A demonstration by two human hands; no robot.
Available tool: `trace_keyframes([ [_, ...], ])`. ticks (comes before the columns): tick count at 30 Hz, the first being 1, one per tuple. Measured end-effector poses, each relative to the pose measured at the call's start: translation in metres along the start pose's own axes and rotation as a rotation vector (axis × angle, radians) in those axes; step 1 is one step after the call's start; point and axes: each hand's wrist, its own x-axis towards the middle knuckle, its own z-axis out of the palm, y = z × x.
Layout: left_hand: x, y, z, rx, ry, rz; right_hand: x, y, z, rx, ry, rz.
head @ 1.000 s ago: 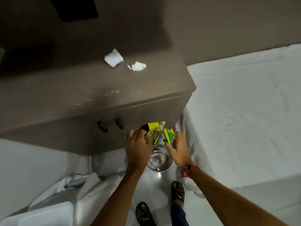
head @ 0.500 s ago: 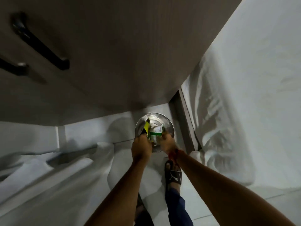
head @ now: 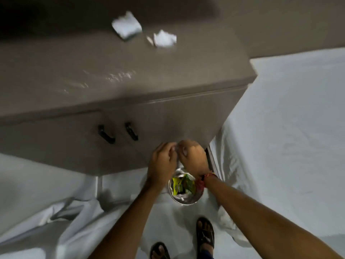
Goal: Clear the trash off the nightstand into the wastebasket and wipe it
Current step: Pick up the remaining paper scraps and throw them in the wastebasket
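1. Steel gleams from the wastebasket (head: 183, 198) on the floor, just in front of the nightstand (head: 78, 75) and below its front right corner; yellow-green wrappers (head: 182, 185) already lie inside it.
2. Both hands hang above the wastebasket's far rim, close against the nightstand's front panel. The left hand (head: 162, 161) and the right hand (head: 193, 157) are knuckle to knuckle, fingers curled loosely inward.
3. Neither grip appears to hold anything: no wrapper or paper shows between the fingers, though blur and the angle hide the palms, so a small scrap cannot be ruled out.
4. Two white crumpled papers remain on the nightstand top, toward its rear edge: the larger paper (head: 127, 25) further back and to the left, the smaller paper (head: 165, 39) just beside it on the right, with a tiny scrap between them.
5. From the hands, that trash lies up and away, past the front edge and across the whole depth of the top, slightly left of both hands. Judging by that slant, the left hand is marginally nearer the larger paper and the right hand suits the smaller one.
6. Pale specks or smears (head: 115, 76) mark the middle of the nightstand top, likely what the wiping must deal with; no cloth is in view.
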Motion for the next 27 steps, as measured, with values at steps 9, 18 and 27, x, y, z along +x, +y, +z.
trace_keyframes([
  [9, 0.109, 0.139, -0.174, 0.025, 0.303, 0.241, 0.061, -0.156, -0.185, 0.178, 0.388, -0.322],
  [18, 0.239, 0.126, -0.196, 0.656, -0.002, 0.127, 0.177, -0.174, -0.19, -0.166, 0.073, -0.189],
  [27, 0.242, 0.104, -0.171, 0.54, 0.322, 0.14, 0.191, -0.154, -0.179, -0.047, 0.186, -0.168],
])
